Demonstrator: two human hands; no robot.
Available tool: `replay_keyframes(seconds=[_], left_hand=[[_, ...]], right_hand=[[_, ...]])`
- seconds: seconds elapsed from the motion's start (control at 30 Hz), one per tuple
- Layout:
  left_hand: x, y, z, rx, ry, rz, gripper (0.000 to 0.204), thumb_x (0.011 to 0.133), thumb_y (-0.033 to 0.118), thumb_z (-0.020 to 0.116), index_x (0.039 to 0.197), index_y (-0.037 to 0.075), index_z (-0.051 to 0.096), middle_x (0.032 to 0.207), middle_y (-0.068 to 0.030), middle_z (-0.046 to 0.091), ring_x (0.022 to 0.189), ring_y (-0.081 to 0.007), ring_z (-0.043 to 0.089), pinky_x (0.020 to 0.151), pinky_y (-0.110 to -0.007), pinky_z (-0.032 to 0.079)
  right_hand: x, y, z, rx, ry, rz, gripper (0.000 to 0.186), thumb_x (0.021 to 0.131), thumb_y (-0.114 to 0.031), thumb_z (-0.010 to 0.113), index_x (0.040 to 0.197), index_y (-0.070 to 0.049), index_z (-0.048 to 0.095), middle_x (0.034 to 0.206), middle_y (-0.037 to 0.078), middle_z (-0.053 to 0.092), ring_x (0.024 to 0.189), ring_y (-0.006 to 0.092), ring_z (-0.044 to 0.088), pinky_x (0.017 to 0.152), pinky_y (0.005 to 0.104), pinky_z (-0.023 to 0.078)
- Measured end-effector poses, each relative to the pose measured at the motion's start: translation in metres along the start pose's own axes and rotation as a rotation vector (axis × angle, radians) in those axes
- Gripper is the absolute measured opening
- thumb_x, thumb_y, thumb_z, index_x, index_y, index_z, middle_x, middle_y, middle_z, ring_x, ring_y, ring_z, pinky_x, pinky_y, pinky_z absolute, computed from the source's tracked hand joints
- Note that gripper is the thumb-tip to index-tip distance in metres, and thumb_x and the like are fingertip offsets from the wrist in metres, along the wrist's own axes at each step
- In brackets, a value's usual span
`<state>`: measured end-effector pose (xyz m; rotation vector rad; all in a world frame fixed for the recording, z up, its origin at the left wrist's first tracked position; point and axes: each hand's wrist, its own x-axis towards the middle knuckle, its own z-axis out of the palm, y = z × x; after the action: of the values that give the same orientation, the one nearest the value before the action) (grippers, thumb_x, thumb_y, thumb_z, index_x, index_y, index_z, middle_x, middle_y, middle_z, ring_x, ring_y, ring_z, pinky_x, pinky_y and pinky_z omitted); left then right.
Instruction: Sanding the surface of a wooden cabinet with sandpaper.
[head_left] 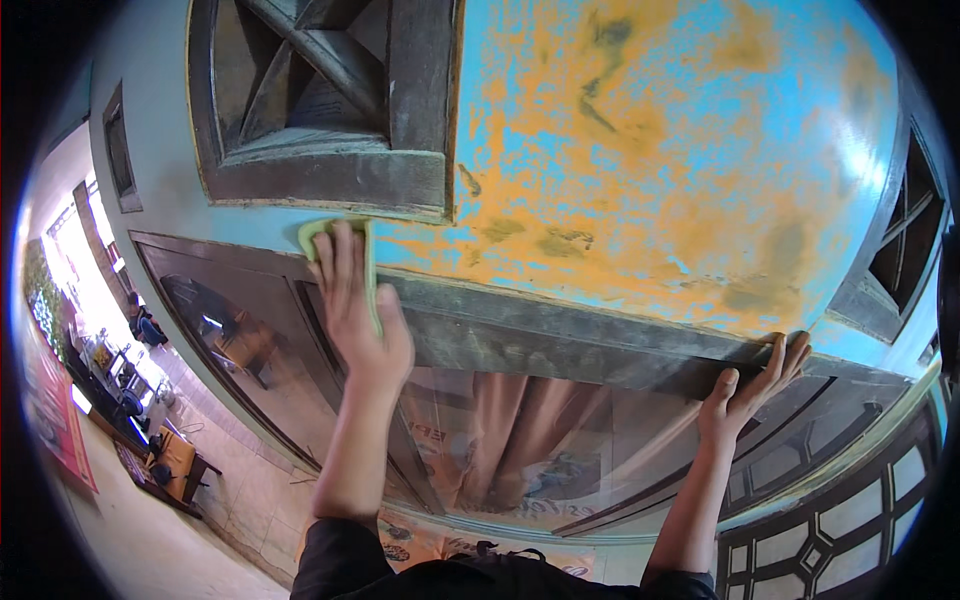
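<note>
My left hand (358, 300) presses a folded light-green sheet (318, 232) flat on the narrow blue wall strip below the wooden vent frame (330, 182). Its fingers lie over the sheet; whether that is cloth or abrasive paper I cannot tell. Farther right, my right hand (745, 393) rests with its fingers apart on the dark wooden beam (560, 338), near the lower right corner of the patchy wall (640, 170). This wall is blue with orange areas and dark smudges. Nothing shows in the right hand.
Below the beam are glass panes (560, 440) with a brownish curtain (500, 420) behind them. Another crossed wooden vent (905, 230) is at the right. Toward the lower left stand a wooden table (180, 468) and a red banner (60, 420) on the tiled-floor side.
</note>
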<state>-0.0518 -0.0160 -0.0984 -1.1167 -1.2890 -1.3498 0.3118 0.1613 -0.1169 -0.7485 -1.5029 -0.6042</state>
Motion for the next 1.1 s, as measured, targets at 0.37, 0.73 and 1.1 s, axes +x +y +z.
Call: replay_keyframes(seconds=[0.37, 0.73, 1.1], left_hand=[[-0.013, 0.030, 0.005, 0.097, -0.183, 0.051, 0.052, 0.099, 0.029, 0.038, 0.141, -0.002, 0.041, 0.152, -0.0211, 0.032, 0.144, -0.0407, 0.020, 0.115, -0.055, 0.010], [0.001, 0.014, -0.003, 0.132, -0.146, 0.087, 0.051, 0.096, 0.027, 0.039, 0.139, -0.001, 0.044, 0.149, -0.0194, 0.038, 0.142, -0.0414, 0.026, 0.115, -0.054, 0.011], [0.010, -0.015, -0.013, 0.145, -0.026, -0.057, 0.053, 0.099, 0.031, 0.038, 0.137, -0.006, 0.044, 0.149, -0.0222, 0.036, 0.142, -0.0438, 0.024, 0.115, -0.055, 0.012]], right_hand=[[0.000, -0.009, 0.004, 0.018, 0.062, 0.020, 0.072, 0.097, -0.060, 0.033, 0.146, -0.007, 0.032, 0.156, 0.021, 0.019, 0.145, 0.0404, 0.012, 0.114, 0.0585, 0.007], [0.000, -0.007, 0.005, -0.018, 0.066, -0.031, 0.073, 0.097, -0.058, 0.036, 0.147, -0.006, 0.030, 0.156, 0.021, 0.018, 0.145, 0.0410, 0.012, 0.115, 0.0569, 0.010], [0.000, -0.007, 0.004, -0.011, 0.078, -0.026, 0.072, 0.096, -0.057, 0.040, 0.147, -0.006, 0.031, 0.156, 0.021, 0.019, 0.145, 0.0411, 0.013, 0.115, 0.0569, 0.011]])
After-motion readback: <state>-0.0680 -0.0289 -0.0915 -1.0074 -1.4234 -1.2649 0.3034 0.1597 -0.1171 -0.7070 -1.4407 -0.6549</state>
